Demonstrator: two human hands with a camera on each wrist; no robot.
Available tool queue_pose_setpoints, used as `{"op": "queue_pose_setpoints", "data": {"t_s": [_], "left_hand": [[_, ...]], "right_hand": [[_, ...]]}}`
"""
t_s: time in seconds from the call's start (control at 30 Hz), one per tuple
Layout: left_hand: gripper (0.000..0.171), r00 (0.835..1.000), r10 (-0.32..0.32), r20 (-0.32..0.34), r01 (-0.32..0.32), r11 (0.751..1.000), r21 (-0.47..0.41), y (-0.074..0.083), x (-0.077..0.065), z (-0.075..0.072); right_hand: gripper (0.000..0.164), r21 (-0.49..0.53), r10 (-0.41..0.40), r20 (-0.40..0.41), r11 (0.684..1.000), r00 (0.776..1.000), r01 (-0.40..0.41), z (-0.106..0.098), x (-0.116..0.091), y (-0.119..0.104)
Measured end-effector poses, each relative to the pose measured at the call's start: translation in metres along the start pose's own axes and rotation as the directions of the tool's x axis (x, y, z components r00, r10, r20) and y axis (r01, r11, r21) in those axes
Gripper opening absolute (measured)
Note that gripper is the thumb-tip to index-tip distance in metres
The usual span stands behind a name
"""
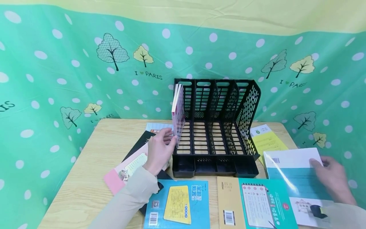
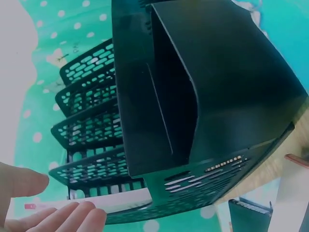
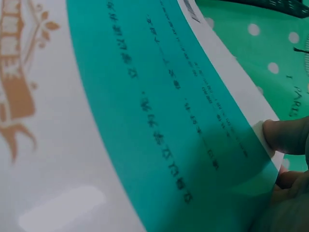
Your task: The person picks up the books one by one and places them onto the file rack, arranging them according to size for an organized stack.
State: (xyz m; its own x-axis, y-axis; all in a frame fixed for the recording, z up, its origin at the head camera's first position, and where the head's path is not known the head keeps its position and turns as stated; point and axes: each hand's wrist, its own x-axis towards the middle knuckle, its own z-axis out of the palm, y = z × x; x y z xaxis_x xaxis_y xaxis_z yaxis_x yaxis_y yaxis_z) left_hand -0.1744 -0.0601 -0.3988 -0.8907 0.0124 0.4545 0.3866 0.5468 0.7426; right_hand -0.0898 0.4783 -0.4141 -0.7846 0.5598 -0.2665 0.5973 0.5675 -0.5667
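Note:
A black desktop file organizer (image 1: 217,165) with several upright slots stands at the middle of the table. Thin pink-covered books (image 1: 179,117) stand upright in its leftmost slot. My left hand (image 1: 160,149) is at their front lower edge, its thumb apart from its extended fingers; whether it touches them is hard to tell. In the left wrist view, the fingers (image 2: 72,220) lie beside a pale book edge (image 2: 128,199). At the right, my right hand (image 1: 333,175) pinches the edge of a white and teal book (image 1: 291,178), thumb on top. The right wrist view shows the thumb (image 3: 285,136) on the cover.
A blue book (image 1: 157,190) and a green and tan book (image 1: 228,194) lie in front of the organizer. Pink (image 1: 114,179) and black (image 1: 140,141) books overlap at the left. A yellow and white book (image 1: 268,143) lies right of the organizer. A green dotted curtain (image 1: 143,92) hangs behind.

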Motion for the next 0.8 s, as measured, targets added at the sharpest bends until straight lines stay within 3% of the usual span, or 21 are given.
{"op": "queue_pose_setpoints", "data": {"t_s": [0.17,0.37,0.53,0.8], "left_hand": [[0.031,0.999,-0.051,0.020,0.051,0.998,-0.041,0.005,-0.003,-0.001],[0.030,0.998,-0.051,0.047,0.053,0.997,-0.056,0.010,-0.006,-0.001],[0.029,0.997,-0.044,0.062,0.049,0.996,-0.079,0.013,-0.008,0.000],[0.028,0.995,-0.019,0.097,0.030,0.993,-0.111,0.019,-0.014,0.003]], "right_hand": [[0.075,0.040,0.002,-0.097,0.999,0.995,0.002,-0.006,-0.011,-0.009],[0.072,0.106,-0.018,-0.176,0.994,0.984,0.037,-0.012,-0.027,-0.019],[0.064,0.135,-0.025,-0.275,0.989,0.961,0.065,-0.014,-0.036,-0.028],[0.059,0.235,0.056,-0.363,0.972,0.930,0.033,-0.015,-0.049,-0.047]]}}
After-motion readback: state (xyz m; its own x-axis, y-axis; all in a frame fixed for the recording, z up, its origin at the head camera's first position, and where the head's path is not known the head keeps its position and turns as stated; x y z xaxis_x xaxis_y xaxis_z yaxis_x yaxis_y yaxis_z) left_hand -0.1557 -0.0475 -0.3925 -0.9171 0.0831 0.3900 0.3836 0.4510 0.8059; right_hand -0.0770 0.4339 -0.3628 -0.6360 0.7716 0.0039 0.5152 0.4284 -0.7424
